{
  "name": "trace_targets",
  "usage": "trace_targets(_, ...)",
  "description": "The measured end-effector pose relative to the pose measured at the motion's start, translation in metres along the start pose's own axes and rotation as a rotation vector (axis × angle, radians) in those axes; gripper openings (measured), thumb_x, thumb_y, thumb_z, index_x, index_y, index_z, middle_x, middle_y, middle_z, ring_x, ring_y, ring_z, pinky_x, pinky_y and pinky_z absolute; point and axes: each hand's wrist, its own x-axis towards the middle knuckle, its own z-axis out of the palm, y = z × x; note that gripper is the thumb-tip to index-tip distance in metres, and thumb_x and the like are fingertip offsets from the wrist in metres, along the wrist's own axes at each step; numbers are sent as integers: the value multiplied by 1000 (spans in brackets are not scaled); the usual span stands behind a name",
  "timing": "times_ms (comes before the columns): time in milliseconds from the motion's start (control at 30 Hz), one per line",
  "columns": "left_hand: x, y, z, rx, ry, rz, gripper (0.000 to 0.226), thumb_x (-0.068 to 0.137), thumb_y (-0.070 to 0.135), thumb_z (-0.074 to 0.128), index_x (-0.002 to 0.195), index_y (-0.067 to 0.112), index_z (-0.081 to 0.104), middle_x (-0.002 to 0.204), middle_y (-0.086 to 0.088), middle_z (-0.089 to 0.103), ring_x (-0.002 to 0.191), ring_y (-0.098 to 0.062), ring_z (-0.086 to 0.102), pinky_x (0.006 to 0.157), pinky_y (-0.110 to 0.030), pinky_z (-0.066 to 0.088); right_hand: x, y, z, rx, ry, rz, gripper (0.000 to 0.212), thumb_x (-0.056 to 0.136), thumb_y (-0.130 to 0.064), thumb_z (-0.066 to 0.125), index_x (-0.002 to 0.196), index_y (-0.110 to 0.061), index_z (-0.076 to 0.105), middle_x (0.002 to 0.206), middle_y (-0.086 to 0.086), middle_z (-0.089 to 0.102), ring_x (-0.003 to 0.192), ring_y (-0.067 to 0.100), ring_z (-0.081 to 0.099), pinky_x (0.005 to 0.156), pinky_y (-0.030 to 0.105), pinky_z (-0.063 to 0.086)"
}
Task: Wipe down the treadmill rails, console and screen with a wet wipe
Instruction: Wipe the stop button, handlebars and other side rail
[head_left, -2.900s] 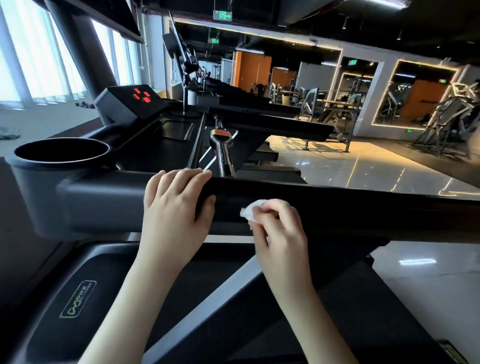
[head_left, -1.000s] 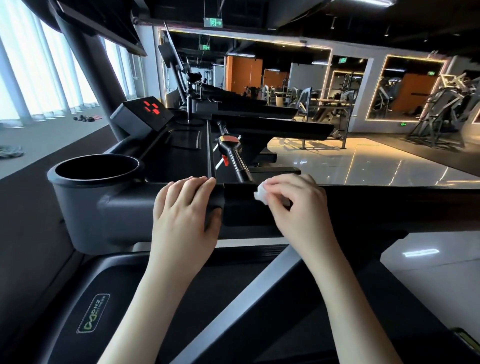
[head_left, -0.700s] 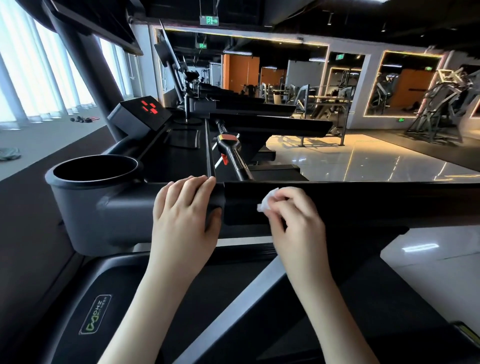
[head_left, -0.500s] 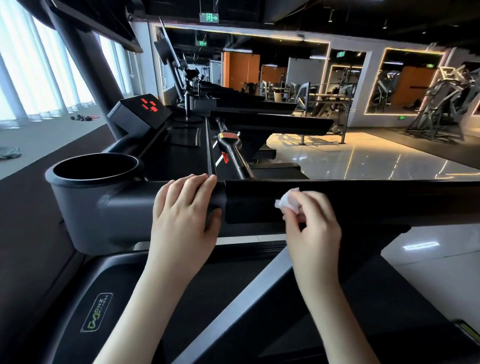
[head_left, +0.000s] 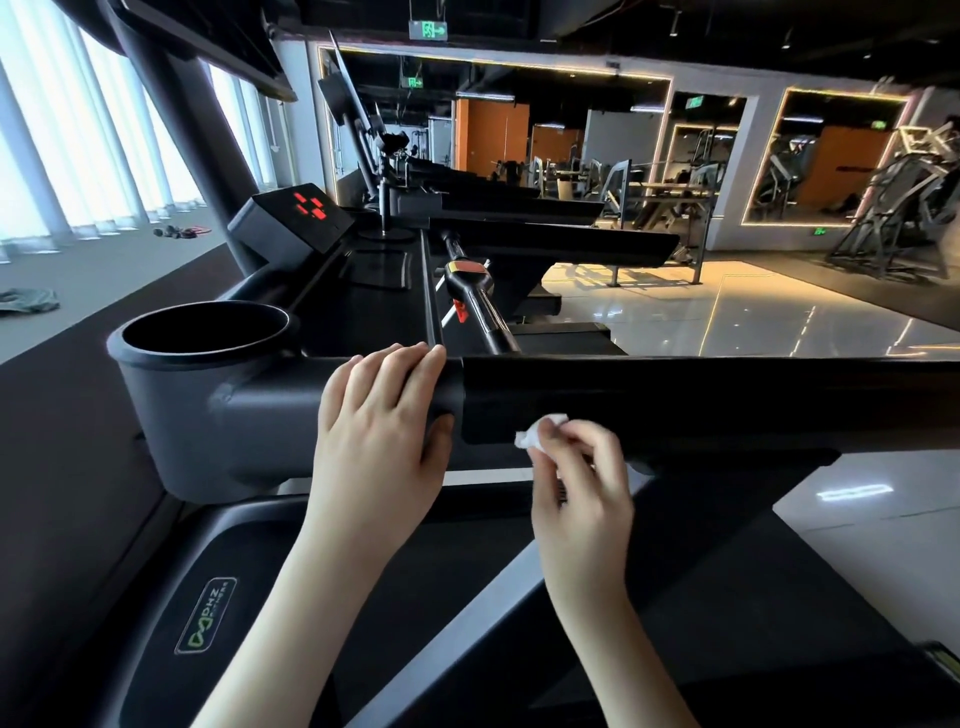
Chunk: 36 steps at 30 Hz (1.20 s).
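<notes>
- White wet wipe (head_left: 534, 435), bunched, pinched by right hand (head_left: 582, 488) against rail (head_left: 727, 400) front face, near its left end.
- Left hand (head_left: 382, 423) grips rail top.
- Advised: flatten wipe; long strokes rightward.

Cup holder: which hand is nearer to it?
Left. The left hand holds the rail just beside the cup holder; the right hand, pinching the wet wipe, is farther along the rail, beyond the left hand.

Crumpled white wipe (head_left: 537, 436) — apparently touching — low on the glossy black rail (head_left: 727, 397)
</notes>
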Motion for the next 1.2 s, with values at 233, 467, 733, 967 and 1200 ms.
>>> trace_targets(233,0,2,1,-12,-4,-11,52,83,28,49,131,8,58,125,-6,60,121,-24,47,110,-37,25,25,6,0,-72,58,-32,19,92,0,60,108,4,71,101,12,62,92,24,61,86,28,51)
trace_targets(467,1,1,0,-31,5,-20,52,82,26,46,129,8,59,125,-5,61,121,-23,46,109,-39,27,72,-3,8,-236,-54,-4,16,89,-18,60,83,-21,74,88,-8,67,92,16,51,83,33,34)
trace_targets(733,0,-8,-8,-66,17,-64,50,82,24,45,126,7,61,129,-5,59,124,-24,45,109,-38,27,119,-9,23,-371,-624,221,36,97,-23,36,71,-20,61,82,-5,69,97,22,54,114,41,20)
trace_targets(967,-2,-15,-11,-19,16,-86,50,84,33,44,125,11,62,122,-2,62,118,-23,46,107,-36,25,113,-8,6,-244,-516,180,27,95,-14,51,87,-15,76,85,-7,71,97,20,53,101,26,23)
trace_targets(1200,-4,-15,-8,-23,50,-74,48,85,30,46,125,9,62,122,-4,62,118,-25,47,107,-37,27,78,-15,0,-147,-324,-115,16,89,-18,62,91,-17,78,96,-9,74,90,19,61,86,40,45)
